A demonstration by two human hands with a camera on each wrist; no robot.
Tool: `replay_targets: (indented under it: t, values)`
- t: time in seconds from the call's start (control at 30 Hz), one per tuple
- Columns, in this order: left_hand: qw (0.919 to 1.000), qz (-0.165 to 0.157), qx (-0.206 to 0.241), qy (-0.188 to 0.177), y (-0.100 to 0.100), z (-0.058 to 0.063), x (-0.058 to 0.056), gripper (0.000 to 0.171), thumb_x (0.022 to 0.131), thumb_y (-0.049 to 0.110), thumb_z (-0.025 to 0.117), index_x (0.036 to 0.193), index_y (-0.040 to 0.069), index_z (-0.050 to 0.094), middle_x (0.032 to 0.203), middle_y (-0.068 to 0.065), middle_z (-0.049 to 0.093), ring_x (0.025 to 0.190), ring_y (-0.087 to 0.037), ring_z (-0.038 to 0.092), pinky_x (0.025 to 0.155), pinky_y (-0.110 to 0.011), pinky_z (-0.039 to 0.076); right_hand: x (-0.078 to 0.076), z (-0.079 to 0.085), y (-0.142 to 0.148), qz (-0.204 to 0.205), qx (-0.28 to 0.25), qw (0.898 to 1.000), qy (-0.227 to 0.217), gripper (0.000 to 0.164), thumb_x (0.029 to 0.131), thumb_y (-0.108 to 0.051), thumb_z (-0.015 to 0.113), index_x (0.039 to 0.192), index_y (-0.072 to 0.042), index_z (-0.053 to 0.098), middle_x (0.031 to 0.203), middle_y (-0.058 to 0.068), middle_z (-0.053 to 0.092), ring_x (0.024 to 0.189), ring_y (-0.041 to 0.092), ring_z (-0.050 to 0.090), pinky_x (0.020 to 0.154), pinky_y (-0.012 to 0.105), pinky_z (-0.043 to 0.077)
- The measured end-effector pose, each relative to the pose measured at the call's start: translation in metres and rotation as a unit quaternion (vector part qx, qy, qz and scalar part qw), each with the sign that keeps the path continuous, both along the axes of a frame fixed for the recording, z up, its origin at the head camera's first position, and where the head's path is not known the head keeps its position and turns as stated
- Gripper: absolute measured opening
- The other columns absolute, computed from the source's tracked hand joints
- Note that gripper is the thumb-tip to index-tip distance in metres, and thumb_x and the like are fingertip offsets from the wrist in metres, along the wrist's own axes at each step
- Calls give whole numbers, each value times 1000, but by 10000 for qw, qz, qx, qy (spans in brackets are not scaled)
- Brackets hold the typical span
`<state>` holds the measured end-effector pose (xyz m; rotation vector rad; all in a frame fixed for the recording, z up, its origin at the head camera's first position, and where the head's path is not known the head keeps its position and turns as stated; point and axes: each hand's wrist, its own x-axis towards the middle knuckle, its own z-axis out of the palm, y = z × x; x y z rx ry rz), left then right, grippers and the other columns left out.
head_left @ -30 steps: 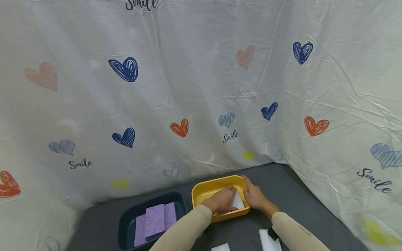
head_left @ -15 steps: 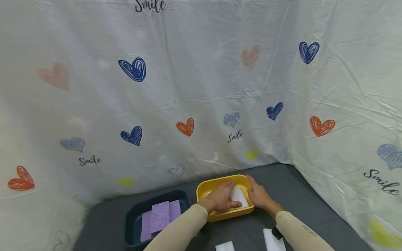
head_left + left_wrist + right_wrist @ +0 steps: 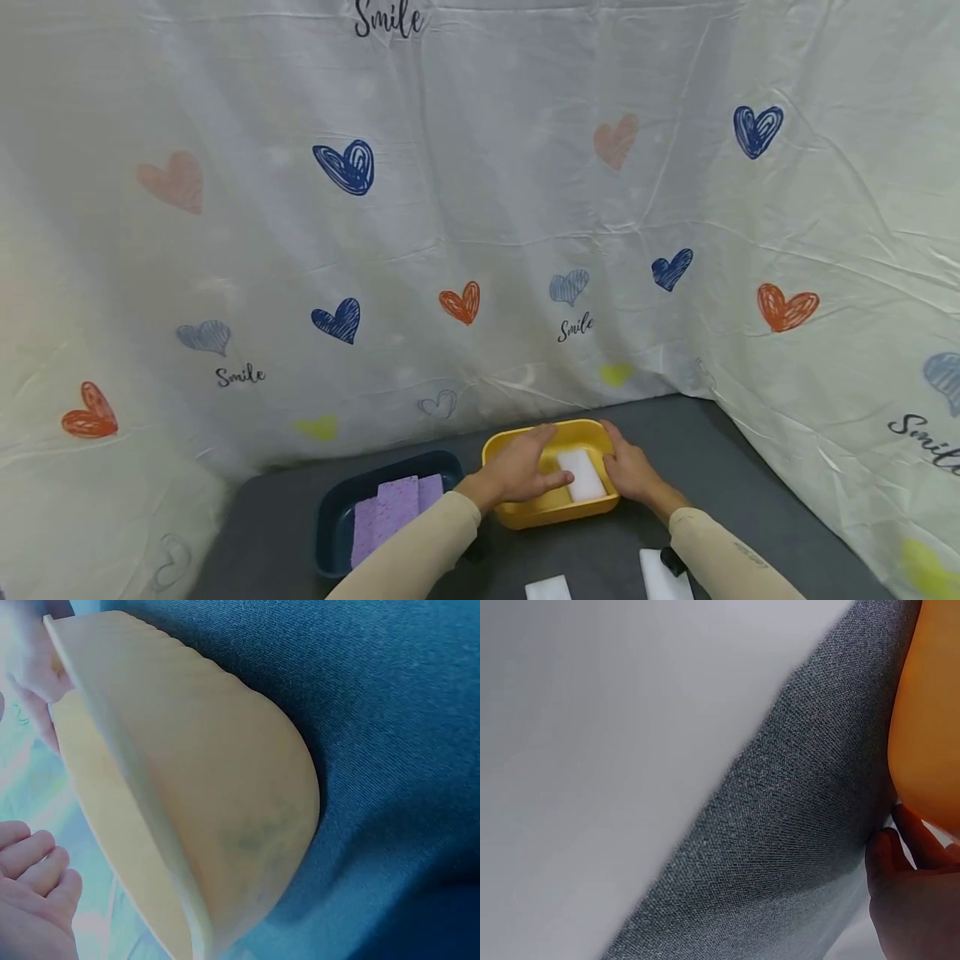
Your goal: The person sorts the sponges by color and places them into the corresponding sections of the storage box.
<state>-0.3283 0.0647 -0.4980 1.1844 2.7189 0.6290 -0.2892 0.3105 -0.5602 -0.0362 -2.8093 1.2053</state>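
A white sponge-like block (image 3: 581, 475) lies flat in the right half of the yellow tray (image 3: 551, 519). Over the tray's left part is my left hand (image 3: 517, 471), its fingers extended and the thumb apart, holding nothing; the left wrist view has this hand (image 3: 37, 896) beside the tray's rim (image 3: 127, 765). My right hand (image 3: 633, 473) grips the tray's right end by the rim. In the right wrist view, fingers of that hand (image 3: 919, 900) show under the yellow wall (image 3: 930, 727).
Left of the yellow tray stands a dark blue tray (image 3: 327, 533) with several purple sponges (image 3: 397, 508). Two more white blocks, one nearer the middle (image 3: 547, 588) and another block (image 3: 662, 577) by the right wrist, lie on the dark grey tabletop (image 3: 592, 554). A heart-printed curtain (image 3: 495, 200) hangs behind.
My left hand has let go of the white block in the yellow tray and lifted leftward off it. The right hand keeps its hold on the tray. The head view has turned slightly left.
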Motion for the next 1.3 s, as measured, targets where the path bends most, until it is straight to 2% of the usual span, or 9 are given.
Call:
replay_targets:
  t: [0.03,0.13,0.4,0.47,0.5,0.67,0.83,1.03,1.3]
  values:
    - [9998,-80,132,103,-2,-4,-3,89,102,65,66,167,7,43,170,-10,50,154,-30,52,127,-50,42,0,1,0,-5,15,10000,-4,61,108,-4,47,167,-1,34,152,33,60,125,39,68,110,64,52]
    - [9992,-104,354,142,-9,1,0,89,102,65,65,165,7,45,168,-11,52,153,-31,53,126,-53,44,0,1,0,6,11,10000,-23,61,108,-4,46,167,-1,34,152,34,59,126,40,67,111,65,51]
    - [9994,139,289,163,-22,12,13,89,99,62,70,168,13,43,170,-7,50,153,-30,53,124,-53,46,-3,-8,5,165,170,9994,250,61,105,-8,45,165,1,35,146,37,62,121,41,69,105,62,55]
    - [9993,121,310,177,-26,15,17,89,98,62,70,168,15,43,171,-6,50,152,-29,53,123,-53,47,-3,-7,5,166,144,9995,220,62,106,-9,45,166,0,34,146,37,62,121,41,69,105,62,54]
    - [9993,105,327,159,-28,16,19,90,98,63,70,169,15,42,171,-5,49,153,-29,53,123,-53,47,1,0,2,112,63,9999,111,62,106,-8,45,166,1,34,148,37,61,123,42,68,107,65,53]
    - [9985,-76,518,150,-37,21,29,90,97,64,69,168,15,43,170,-5,50,152,-28,54,124,-53,47,1,3,1,37,27,9999,-97,62,109,-6,44,168,0,30,154,35,57,132,44,65,113,65,50]
    - [9976,-243,588,271,-45,18,39,90,97,63,70,168,13,44,169,-6,51,153,-27,54,124,-51,46,3,3,-1,32,39,9998,-204,62,109,-6,44,169,0,29,155,35,56,134,44,63,113,65,50]
    - [9975,-334,601,174,-51,16,54,90,97,66,70,168,16,44,170,-4,51,154,-28,52,125,-53,44,3,-1,-1,70,14,9996,-290,62,110,-6,43,169,0,27,158,35,53,136,44,62,115,66,48]
    - [9962,-748,453,55,-57,10,71,93,97,70,66,171,20,38,174,-2,45,158,-24,47,126,-50,43,3,5,0,120,47,9997,-193,63,109,-6,43,169,2,27,159,36,52,138,48,60,117,67,46]
